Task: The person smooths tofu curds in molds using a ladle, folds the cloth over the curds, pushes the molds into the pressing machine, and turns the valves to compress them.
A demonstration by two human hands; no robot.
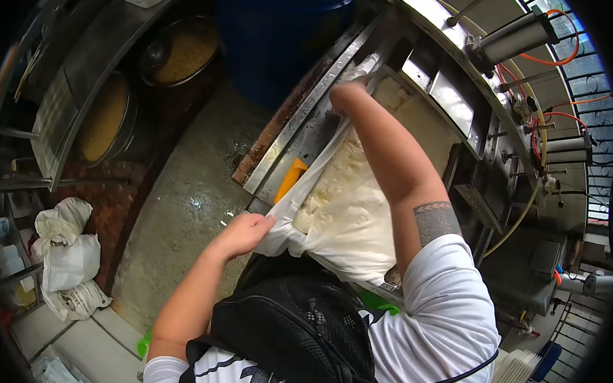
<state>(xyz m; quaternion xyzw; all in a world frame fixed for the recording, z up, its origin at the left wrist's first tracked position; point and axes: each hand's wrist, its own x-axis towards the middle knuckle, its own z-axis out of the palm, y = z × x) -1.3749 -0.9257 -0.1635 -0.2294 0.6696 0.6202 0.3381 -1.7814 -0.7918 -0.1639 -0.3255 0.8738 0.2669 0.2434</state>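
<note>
A white cloth (299,208) lies along the near and left edges of a metal tray frame, around a pale, soft, lumpy slab (339,169). My left hand (245,234) is closed on the cloth at the near left corner, thumb on top. At the far left corner my right hand (348,95) is bent down over the cloth's edge; its fingers are mostly hidden behind the wrist. A yellow-orange tool (291,180) rests on the metal ledge just left of the cloth, between my hands.
Beyond stands a blue barrel (280,37). Metal press equipment with cylinders (515,43) and hoses lines the right. Large bowls (105,122) of yellowish material sit at the left, above white sacks (72,262). A metal-edged rail (304,111) borders the work surface.
</note>
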